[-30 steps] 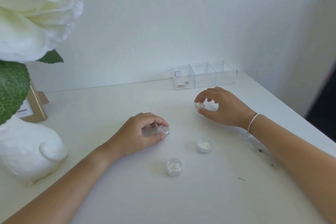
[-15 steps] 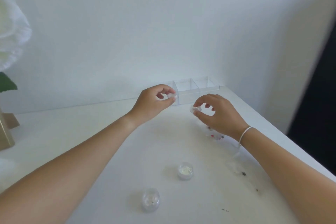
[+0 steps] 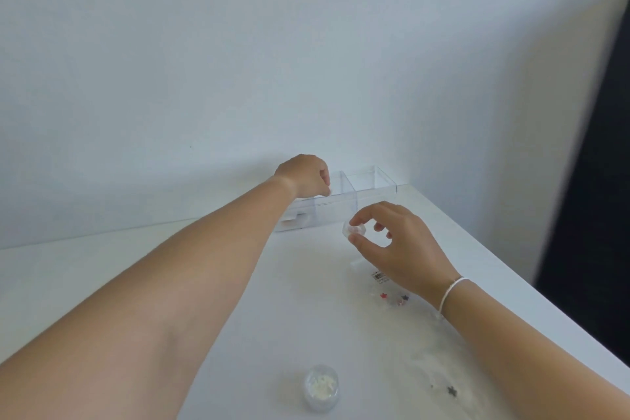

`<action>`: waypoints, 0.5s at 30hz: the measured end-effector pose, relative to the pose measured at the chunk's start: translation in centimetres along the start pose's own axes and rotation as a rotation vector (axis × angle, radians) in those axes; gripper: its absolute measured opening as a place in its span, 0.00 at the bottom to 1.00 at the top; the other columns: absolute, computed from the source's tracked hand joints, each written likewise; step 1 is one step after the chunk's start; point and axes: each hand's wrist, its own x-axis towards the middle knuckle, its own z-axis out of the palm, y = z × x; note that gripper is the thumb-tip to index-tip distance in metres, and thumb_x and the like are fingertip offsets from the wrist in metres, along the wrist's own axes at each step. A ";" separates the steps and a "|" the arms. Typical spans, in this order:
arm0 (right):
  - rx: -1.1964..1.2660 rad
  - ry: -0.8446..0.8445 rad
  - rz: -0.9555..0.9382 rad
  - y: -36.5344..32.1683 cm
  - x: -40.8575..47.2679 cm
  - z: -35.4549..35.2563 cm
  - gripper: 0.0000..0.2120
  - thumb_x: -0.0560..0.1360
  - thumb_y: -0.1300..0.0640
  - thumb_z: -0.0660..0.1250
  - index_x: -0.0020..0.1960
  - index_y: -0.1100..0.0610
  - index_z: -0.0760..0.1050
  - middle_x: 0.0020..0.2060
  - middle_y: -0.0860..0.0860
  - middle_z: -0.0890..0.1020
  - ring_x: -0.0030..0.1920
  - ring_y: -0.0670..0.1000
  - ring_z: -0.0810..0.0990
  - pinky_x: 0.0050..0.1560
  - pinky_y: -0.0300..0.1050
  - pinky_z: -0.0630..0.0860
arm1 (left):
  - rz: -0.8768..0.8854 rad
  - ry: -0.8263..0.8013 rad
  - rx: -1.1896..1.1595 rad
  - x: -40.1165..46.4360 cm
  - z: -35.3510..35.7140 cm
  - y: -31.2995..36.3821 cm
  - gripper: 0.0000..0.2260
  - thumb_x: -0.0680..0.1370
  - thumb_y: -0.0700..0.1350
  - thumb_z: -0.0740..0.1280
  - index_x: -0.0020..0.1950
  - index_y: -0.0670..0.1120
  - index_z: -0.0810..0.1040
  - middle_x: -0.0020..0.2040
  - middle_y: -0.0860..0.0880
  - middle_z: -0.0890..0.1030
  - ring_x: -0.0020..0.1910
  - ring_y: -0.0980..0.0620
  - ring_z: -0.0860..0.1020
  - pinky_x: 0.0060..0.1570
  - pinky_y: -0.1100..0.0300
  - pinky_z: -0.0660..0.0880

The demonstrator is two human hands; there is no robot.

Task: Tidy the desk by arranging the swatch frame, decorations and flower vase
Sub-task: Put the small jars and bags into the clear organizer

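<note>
Jars are moving to the organizer (image 3: 370, 187): left hand (image 3: 306, 177), which pinched one a second ago, now hangs curled over its middle compartment, contents hidden. Right hand (image 3: 395, 239) pinches a jar (image 3: 353, 229) just short of it. One jar (image 3: 321, 392) waits near the elbows.

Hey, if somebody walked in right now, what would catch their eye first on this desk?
Probably the two bare arms stretched across the white desk: the left hand reaches over the clear divided organizer by the wall, and the right hand pinches a small clear jar. Another small jar stands alone at the near edge.
</note>
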 end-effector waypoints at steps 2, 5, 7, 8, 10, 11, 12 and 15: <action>-0.013 -0.001 -0.001 0.0 0.0 0.1 0.02 0.72 0.50 0.66 0.44 0.44 0.74 0.40 0.35 0.75 0.44 0.36 0.71 0.41 0.25 0.65 | -0.022 -0.073 0.093 0.5 0.0 0.3 0.07 0.72 0.45 0.68 0.49 0.46 0.78 0.55 0.49 0.80 0.56 0.48 0.77 0.55 0.55 0.73; -0.021 -0.012 -0.011 0.1 0.0 0.3 0.02 0.72 0.50 0.66 0.44 0.44 0.74 0.40 0.34 0.74 0.44 0.35 0.70 0.41 0.25 0.64 | -0.047 -0.138 0.195 1.2 -0.1 0.7 0.11 0.73 0.46 0.68 0.54 0.45 0.78 0.57 0.49 0.80 0.58 0.47 0.76 0.58 0.53 0.74; -0.035 -0.024 -0.025 0.1 0.0 0.3 0.03 0.72 0.50 0.66 0.45 0.44 0.74 0.41 0.36 0.75 0.44 0.34 0.69 0.41 0.26 0.64 | -0.057 -0.164 0.254 1.6 -0.1 1.0 0.11 0.73 0.46 0.68 0.55 0.45 0.78 0.58 0.49 0.79 0.58 0.47 0.76 0.58 0.54 0.74; -0.042 -0.028 -0.033 0.1 0.0 0.3 0.03 0.72 0.50 0.66 0.46 0.45 0.75 0.42 0.37 0.75 0.44 0.34 0.69 0.41 0.26 0.64 | -0.062 -0.175 0.282 1.8 0.1 1.1 0.12 0.73 0.46 0.68 0.55 0.45 0.77 0.58 0.49 0.79 0.58 0.46 0.76 0.56 0.54 0.73; -0.050 -0.029 -0.043 0.2 0.1 0.3 0.04 0.72 0.51 0.67 0.46 0.47 0.75 0.44 0.39 0.76 0.44 0.34 0.69 0.41 0.28 0.64 | -0.071 -0.185 0.327 2.0 0.4 1.2 0.12 0.73 0.45 0.67 0.55 0.46 0.77 0.59 0.49 0.79 0.58 0.46 0.76 0.53 0.55 0.72; -0.052 -0.027 -0.046 0.2 0.1 0.3 0.04 0.72 0.51 0.67 0.47 0.47 0.75 0.44 0.40 0.77 0.44 0.35 0.69 0.41 0.28 0.64 | -0.074 -0.179 0.338 2.1 0.5 1.1 0.11 0.73 0.44 0.67 0.55 0.45 0.77 0.59 0.49 0.79 0.58 0.46 0.76 0.51 0.56 0.72; -0.053 -0.026 -0.049 0.1 0.1 0.3 0.04 0.72 0.51 0.67 0.47 0.47 0.75 0.44 0.40 0.77 0.43 0.35 0.69 0.41 0.28 0.64 | -0.077 -0.170 0.344 2.2 0.6 1.1 0.11 0.73 0.44 0.66 0.55 0.45 0.77 0.59 0.49 0.79 0.58 0.46 0.76 0.49 0.57 0.71; -0.057 -0.033 -0.049 0.1 0.1 0.3 0.05 0.72 0.51 0.67 0.47 0.48 0.75 0.45 0.41 0.78 0.43 0.36 0.68 0.41 0.27 0.64 | -0.085 -0.167 0.355 2.4 0.8 1.0 0.12 0.73 0.45 0.67 0.55 0.45 0.78 0.58 0.49 0.79 0.57 0.46 0.77 0.47 0.57 0.71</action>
